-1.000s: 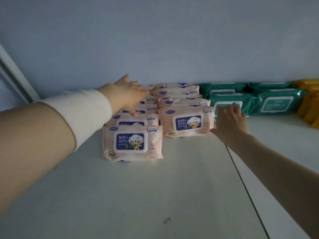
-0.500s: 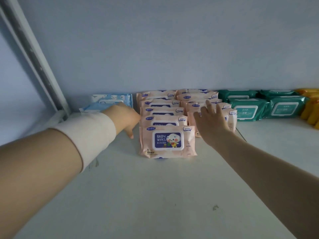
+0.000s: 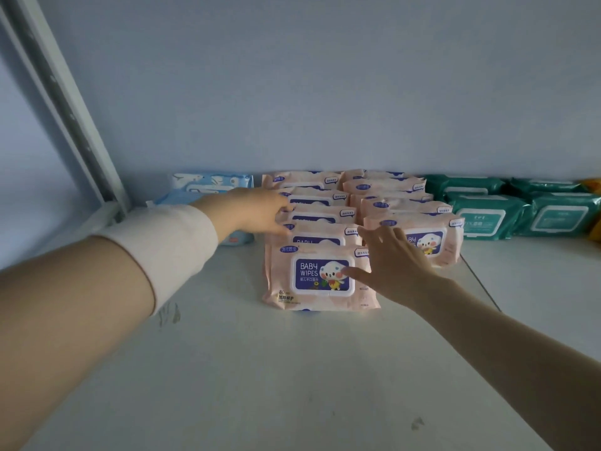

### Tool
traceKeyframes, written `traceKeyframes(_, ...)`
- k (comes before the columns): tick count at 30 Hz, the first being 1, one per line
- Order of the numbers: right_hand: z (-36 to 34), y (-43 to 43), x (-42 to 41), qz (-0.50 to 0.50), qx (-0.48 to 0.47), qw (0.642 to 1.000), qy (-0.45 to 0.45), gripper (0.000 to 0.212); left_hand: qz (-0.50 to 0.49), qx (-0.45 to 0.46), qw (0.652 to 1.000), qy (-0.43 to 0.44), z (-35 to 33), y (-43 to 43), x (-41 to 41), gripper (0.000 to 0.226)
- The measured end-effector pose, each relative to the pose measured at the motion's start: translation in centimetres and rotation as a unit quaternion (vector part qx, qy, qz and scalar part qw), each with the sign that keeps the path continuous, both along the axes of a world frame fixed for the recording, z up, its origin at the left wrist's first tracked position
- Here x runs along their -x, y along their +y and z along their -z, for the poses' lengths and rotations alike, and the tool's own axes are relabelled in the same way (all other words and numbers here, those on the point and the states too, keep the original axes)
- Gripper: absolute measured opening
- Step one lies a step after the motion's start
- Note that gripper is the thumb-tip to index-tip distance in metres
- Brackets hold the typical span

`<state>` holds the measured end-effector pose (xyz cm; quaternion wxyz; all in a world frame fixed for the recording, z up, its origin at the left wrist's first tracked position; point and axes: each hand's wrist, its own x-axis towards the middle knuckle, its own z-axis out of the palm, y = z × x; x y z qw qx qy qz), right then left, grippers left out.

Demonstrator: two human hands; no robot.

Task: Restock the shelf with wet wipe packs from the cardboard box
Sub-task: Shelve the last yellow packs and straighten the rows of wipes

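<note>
White shelf (image 3: 292, 369): flat board with a few grey scuffs and a seam toward the right. Pale blue back wall (image 3: 325, 92) behind, slanted grey upright (image 3: 65, 102) at far left.

Nearest: two forearms reaching in from the lower corners, the left with a white cuff (image 3: 162, 242), the right bare.

Right hand (image 3: 393, 265): palm down, fingers straight and spread. Thumb across the lid of the front pink pack (image 3: 312, 278), fingertips over the first pack of the right pink row (image 3: 406, 206). Gripping nothing.

Left hand (image 3: 257, 209): stretched further in, fingers fairly straight, tips against the left edges of the packs behind the front one in the left pink row (image 3: 318, 198). Nothing grasped.

Pink packs: labelled BABY WIPES, overlapping front to back in two rows side by side, reaching to the wall.

To their left: blue packs (image 3: 211, 183), partly hidden by the left hand.

To their right: green packs (image 3: 487, 216), then yellow packaging (image 3: 592, 187) cut off at the edge.
</note>
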<state>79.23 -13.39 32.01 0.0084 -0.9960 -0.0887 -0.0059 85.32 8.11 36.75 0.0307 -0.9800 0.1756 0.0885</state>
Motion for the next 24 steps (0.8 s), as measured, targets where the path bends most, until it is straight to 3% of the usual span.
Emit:
traceKeyframes(3, 1.9, 0.6, 0.4, 0.002, -0.037, 0.999, 0.016, 0.097, -0.021, 0.071, 0.997, -0.019, 1.6, -0.7, -1.0, 0.056)
traceKeyframes(9, 4.0, 0.7, 0.1, 0.009, -0.136, 0.989, -0.059, 0.095, -0.033, 0.154, 0.987, 0.039, 4.7, -1.5, -2.6, 0.063)
traceKeyframes(15, 6.4, 1.1, -1.2, 0.03, -0.154, 0.969, -0.192, 0.09, 0.018, 0.248, 0.966, 0.072, 4.9, -0.8, -4.3, 0.017)
traceKeyframes(24, 7.0, 2.1, -2.6, 0.056, -0.132, 0.958, -0.249, 0.085, 0.046, 0.244, 0.968, 0.044, 4.4, -0.8, -7.3, 0.021)
